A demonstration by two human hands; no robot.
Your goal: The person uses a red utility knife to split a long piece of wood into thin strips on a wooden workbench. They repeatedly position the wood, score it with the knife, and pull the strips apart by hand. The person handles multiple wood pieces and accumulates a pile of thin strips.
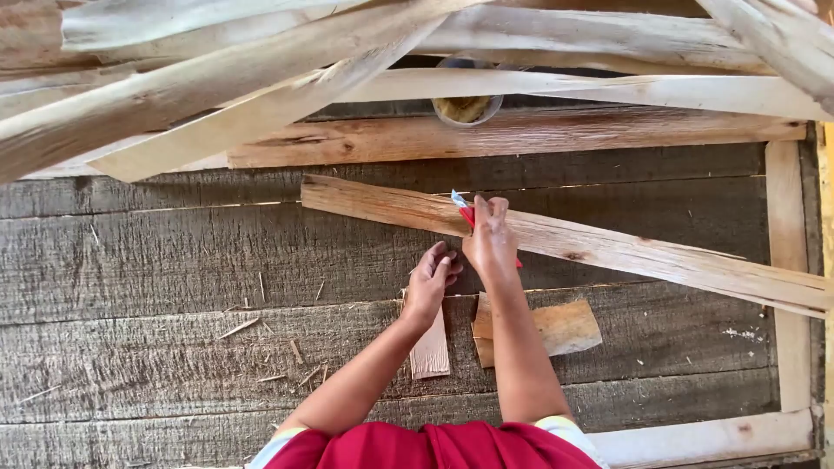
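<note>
— What is the right hand (492, 246) doing?

— It is closed around a red-handled tool (470, 214) with a pale blue tip, which sticks out above the fingers. The hand rests on a long wooden slat (608, 247) that lies slanted across the grey plank tabletop (174, 252), its left end higher in the view and its right end running off toward the edge.

— And the left hand (430, 282)?

— It sits just beside the right one, touching the near edge of the same slat. The fingers are curled in, but I cannot tell whether they grip anything; nothing shows between them.

— What lies near the wrists?

— Two short offcuts. A thin pale piece of wood (432, 352) lies under the left forearm, and a thicker block (560, 328) lies under and to the right of the right forearm. Both rest flat on the tabletop, close to each other but apart.

— Anything else on the surface?

— Small splinters (261, 347) are scattered to the left of the arms. At the far side a heap of long rough boards (261, 78) is stacked crosswise, and among them stands a round container (466, 108) with something yellowish brown inside. A pale wooden strip (786, 260) runs along the right edge of the tabletop.
</note>
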